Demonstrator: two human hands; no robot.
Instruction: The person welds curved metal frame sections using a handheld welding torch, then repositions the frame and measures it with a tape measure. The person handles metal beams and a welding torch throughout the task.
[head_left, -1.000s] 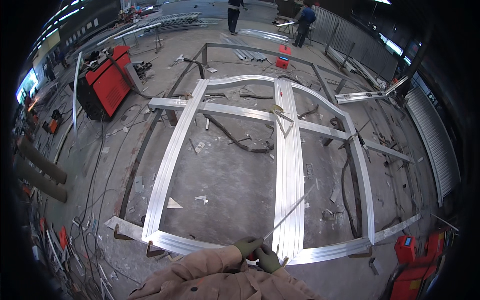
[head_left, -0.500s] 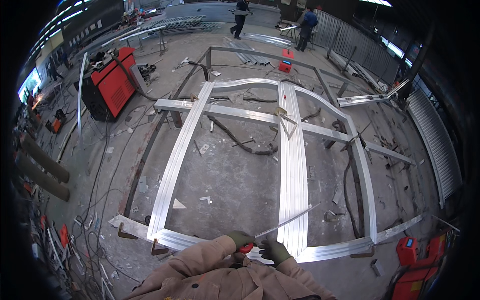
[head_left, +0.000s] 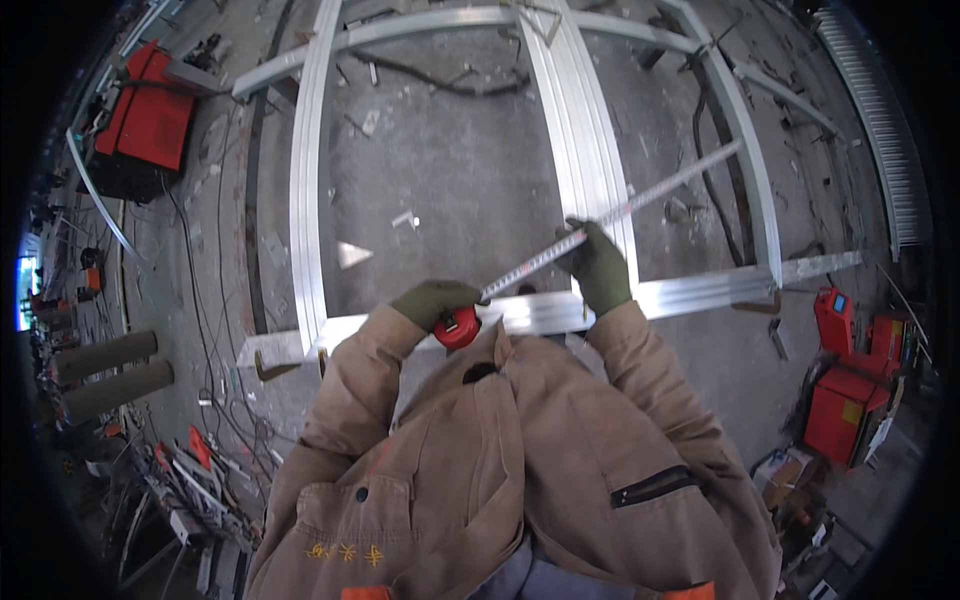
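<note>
My left hand (head_left: 434, 301), in a dark green glove, is closed round a red tape measure (head_left: 457, 328) close to my chest. Its pale blade (head_left: 668, 186) is drawn out up and to the right. My right hand (head_left: 601, 268), gloved alike, grips the blade a short way from the case. Beyond that hand the blade's free end reaches over the right opening of a silver metal frame (head_left: 311, 185). Both hands are above the frame's near rail (head_left: 538, 313), the right one beside the wide ribbed middle bar (head_left: 577, 130).
A red and black machine (head_left: 150, 112) stands at the far left. More red machines (head_left: 846, 410) are at the right. Two cylinders (head_left: 112, 378), cables (head_left: 195, 275) and a heap of metal scraps (head_left: 205, 480) lie on the left. Clamps (head_left: 275, 368) sit along the near rail.
My view has tilted down toward my chest. More of the tape blade is out, and my hands are farther apart. My right hand has moved onto the blade further right.
</note>
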